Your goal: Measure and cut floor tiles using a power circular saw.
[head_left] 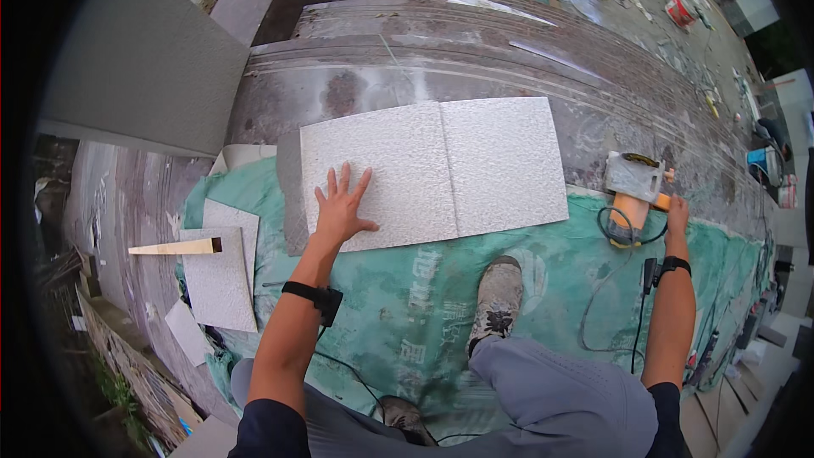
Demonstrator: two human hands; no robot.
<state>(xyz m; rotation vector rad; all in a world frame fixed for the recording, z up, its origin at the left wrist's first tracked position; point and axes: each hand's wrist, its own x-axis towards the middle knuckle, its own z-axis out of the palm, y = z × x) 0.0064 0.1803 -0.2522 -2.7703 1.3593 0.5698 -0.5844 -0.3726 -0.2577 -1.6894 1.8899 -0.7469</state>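
My left hand (341, 208) lies with spread fingers on a pale, rough-textured panel (386, 171). A dark straight line separates this panel from a similar pale panel (504, 165) on its right; I cannot tell whether they are two pieces or one cut partway. A grey strip (291, 191) shows along the left edge. At the right, my right hand (677, 214) is closed round the orange handle of a corded handheld power saw (629, 208). The saw's metal base plate faces up and away from me, apart from the panels.
Under the panels spreads a green cloth (407, 305) over stone steps (475, 59). Smaller textured slabs (216, 288) and a wedge-shaped wooden piece (175, 247) lie at left. A grey wall block (144, 59) stands upper left. Cables run near my shoes (498, 297); rubble and a red bucket (681, 10) lie beyond.
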